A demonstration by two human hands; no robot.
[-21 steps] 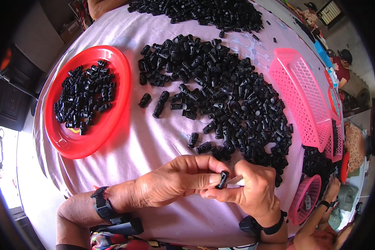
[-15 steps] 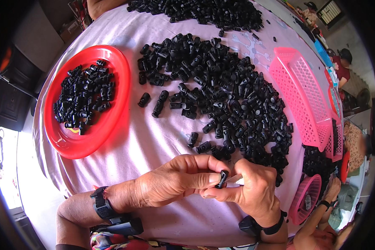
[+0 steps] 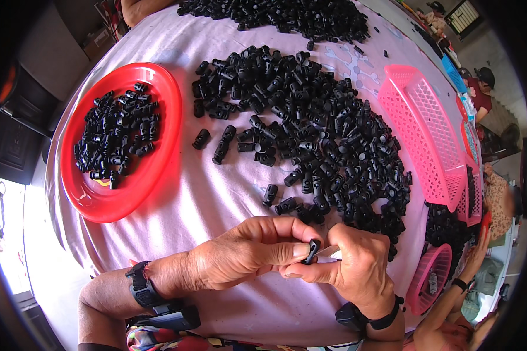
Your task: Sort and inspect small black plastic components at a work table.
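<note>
Near the table's front, my left hand (image 3: 257,254) pinches a black plastic cord lock (image 3: 311,251) between thumb and forefinger. My right hand (image 3: 357,266) meets it from the right, fingers curled round a small pale, thin blade-like tool (image 3: 334,253) whose tip points at the cord lock. Most of that tool is hidden by my fingers, so its exact kind is unclear. Just beyond my hands spreads a large heap of black cord locks (image 3: 310,128). A red oval plate (image 3: 170,111) at the left bears a smaller pile of black cord locks (image 3: 117,134).
A pink fabric (image 3: 216,193) covers the table. Another black heap (image 3: 281,14) lies at the far side, near a person's arm (image 3: 143,10). On the right stand a pink plastic basket (image 3: 421,134) and a round pink basket (image 3: 430,278), with a co-worker's hand (image 3: 477,248) close by.
My hands and the cord lock stay almost still. At the right, the co-worker's hand has moved farther up, toward the pink basket.
</note>
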